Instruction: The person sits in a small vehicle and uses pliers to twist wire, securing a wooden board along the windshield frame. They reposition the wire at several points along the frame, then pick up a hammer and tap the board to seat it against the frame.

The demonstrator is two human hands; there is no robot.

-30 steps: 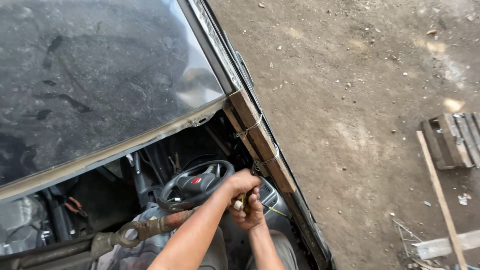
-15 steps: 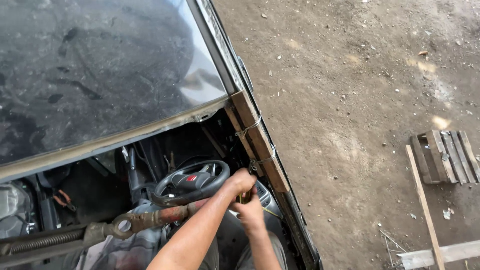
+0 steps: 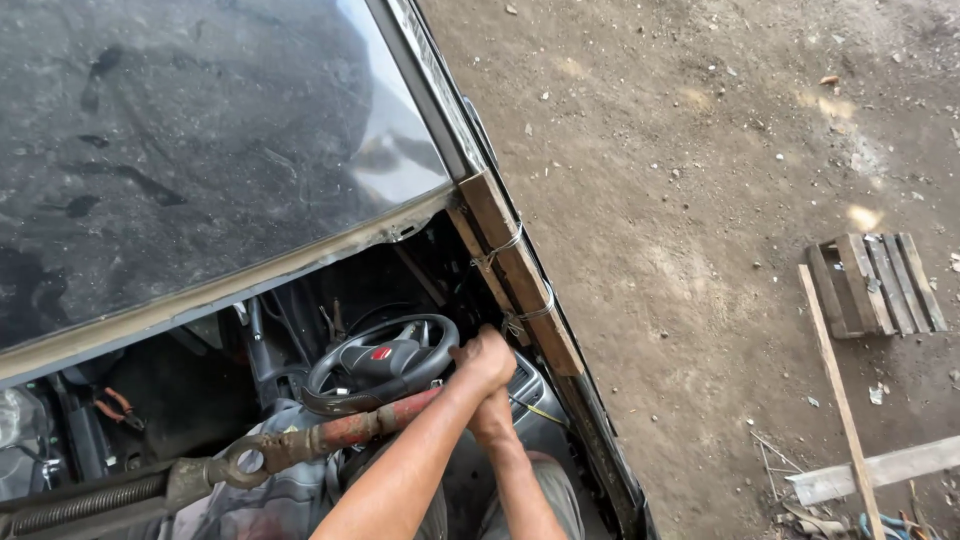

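Both hands meet low in the open cabin of a stripped vehicle, just right of the steering wheel [image 3: 385, 360]. The left hand [image 3: 487, 357] is curled into a fist at the upper end of a rusty red bar [image 3: 365, 424]. The bar slopes down to the left from that fist, ends in a ring, and joins a dark coiled spring [image 3: 85, 502] near the bottom left corner. The right hand [image 3: 492, 412] sits directly beneath the left, touching it, its fingers folded inward; what it grips is hidden behind the left fist and cannot be told. Just right of the hands runs a wooden beam [image 3: 520, 275] lashed with wire to the door frame. A dusty windscreen [image 3: 190, 140] lies above. On the dirt ground to the right rest a small wooden pallet [image 3: 875, 283] and a long plank [image 3: 838, 400].
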